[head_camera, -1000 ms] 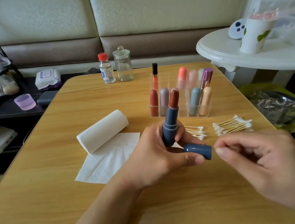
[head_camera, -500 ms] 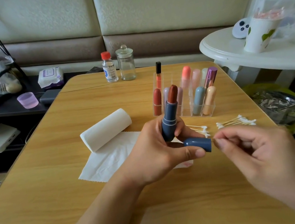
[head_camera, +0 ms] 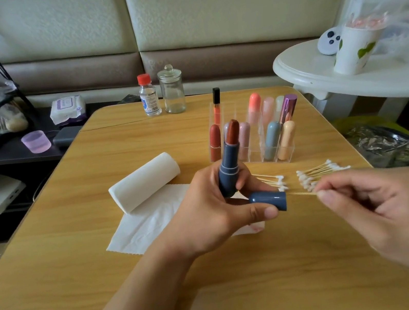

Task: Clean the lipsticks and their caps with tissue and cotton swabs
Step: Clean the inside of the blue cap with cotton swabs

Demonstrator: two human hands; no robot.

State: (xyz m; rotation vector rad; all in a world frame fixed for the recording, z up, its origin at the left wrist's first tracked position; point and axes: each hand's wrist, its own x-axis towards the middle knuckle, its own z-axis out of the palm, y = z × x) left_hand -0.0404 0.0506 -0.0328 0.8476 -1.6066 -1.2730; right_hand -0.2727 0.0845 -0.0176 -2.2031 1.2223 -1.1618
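Note:
My left hand point(head_camera: 212, 207) grips an open blue lipstick point(head_camera: 229, 166) upright, its brown-red stick exposed. The same hand's thumb and fingers hold the blue cap point(head_camera: 269, 200) sideways, mouth facing right. My right hand point(head_camera: 385, 208) pinches a cotton swab point(head_camera: 302, 193) whose far end reaches into the cap's mouth. Two small heaps of cotton swabs point(head_camera: 317, 173) lie on the table behind the cap. A tissue roll point(head_camera: 144, 182) lies on an unrolled tissue sheet point(head_camera: 150, 223) to the left.
A clear organizer point(head_camera: 253, 130) with several capped lipsticks stands behind my hands. A red-capped bottle point(head_camera: 148, 95) and a glass jar point(head_camera: 172, 90) stand at the wooden table's point(head_camera: 84, 283) far edge. A white round side table point(head_camera: 348, 82) is at right.
My right hand has drawn back to the right, so a length of swab stick now shows between its fingertips and the cap. The left hand has kept its hold.

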